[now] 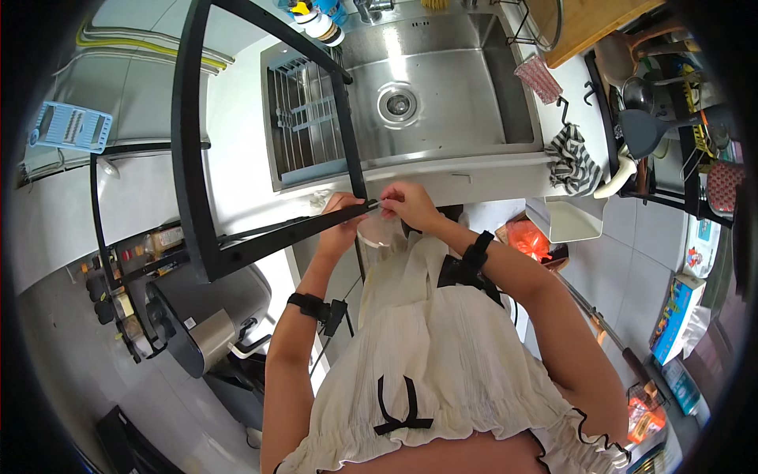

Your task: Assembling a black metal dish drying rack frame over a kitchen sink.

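Observation:
A black metal rack frame [192, 158] stands tilted over the counter at the left, partly above the sink. My left hand [339, 229] is closed around its lower bar, close to the near right corner. At that same corner my right hand [410, 206] pinches something small and pale against the end of the bar. Fingers cover most of that small piece, so its kind cannot be made out. Both of my forearms wear black straps with small devices.
Ahead lies a steel sink [442, 87] with a blue dish rack [304, 114] inside its left part. A striped cloth [575, 160] hangs at the right, beside a utensil rack [671, 103]. At the lower left stands a dark grey appliance [209, 304].

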`<state>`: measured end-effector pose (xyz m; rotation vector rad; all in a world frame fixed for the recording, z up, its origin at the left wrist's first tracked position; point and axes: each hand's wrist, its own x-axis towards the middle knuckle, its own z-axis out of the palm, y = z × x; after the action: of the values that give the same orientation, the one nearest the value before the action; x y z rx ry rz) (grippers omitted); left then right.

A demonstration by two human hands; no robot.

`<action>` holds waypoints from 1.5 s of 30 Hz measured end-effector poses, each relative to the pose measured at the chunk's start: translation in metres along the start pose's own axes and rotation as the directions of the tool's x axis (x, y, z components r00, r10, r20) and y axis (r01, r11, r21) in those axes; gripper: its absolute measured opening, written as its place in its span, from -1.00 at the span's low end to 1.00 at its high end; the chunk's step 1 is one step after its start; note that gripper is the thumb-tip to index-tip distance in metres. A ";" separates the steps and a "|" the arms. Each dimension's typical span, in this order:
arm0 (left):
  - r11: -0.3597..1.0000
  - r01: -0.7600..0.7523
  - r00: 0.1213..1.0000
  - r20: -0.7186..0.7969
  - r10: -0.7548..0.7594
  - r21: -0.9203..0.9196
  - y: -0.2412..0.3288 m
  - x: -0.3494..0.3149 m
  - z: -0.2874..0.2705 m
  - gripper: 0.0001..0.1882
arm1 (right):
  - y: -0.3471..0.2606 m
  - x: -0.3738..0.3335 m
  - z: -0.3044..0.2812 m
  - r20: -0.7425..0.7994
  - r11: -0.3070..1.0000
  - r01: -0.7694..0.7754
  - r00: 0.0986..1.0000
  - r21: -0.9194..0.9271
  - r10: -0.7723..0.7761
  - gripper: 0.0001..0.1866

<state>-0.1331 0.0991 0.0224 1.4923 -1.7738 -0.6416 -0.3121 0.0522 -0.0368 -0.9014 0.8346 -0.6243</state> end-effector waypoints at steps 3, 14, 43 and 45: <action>0.999 -0.027 1.000 -0.002 0.027 -0.029 -0.003 0.002 0.000 -0.65 | 0.008 0.004 0.005 -0.023 0.998 0.062 0.998 -0.031 -0.063 -0.94; 0.994 -0.088 0.996 -0.003 0.088 -0.072 -0.009 -0.003 -0.001 -0.73 | -0.003 -0.006 0.015 -0.074 0.969 0.089 0.991 -0.230 -0.108 -0.94; 0.994 -0.033 0.999 0.028 0.030 0.108 -0.003 -0.007 -0.014 -0.59 | -0.015 0.000 0.029 0.120 0.569 0.415 0.867 -0.710 -0.483 -0.90; 0.995 -0.027 0.999 0.025 0.025 0.092 -0.002 -0.006 -0.015 -0.60 | -0.015 0.001 0.029 0.057 0.619 0.342 0.900 -0.707 -0.432 -0.91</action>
<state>-0.1197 0.1059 0.0284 1.5265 -1.8599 -0.5735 -0.2895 0.0562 -0.0140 -1.8106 1.0169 -0.7508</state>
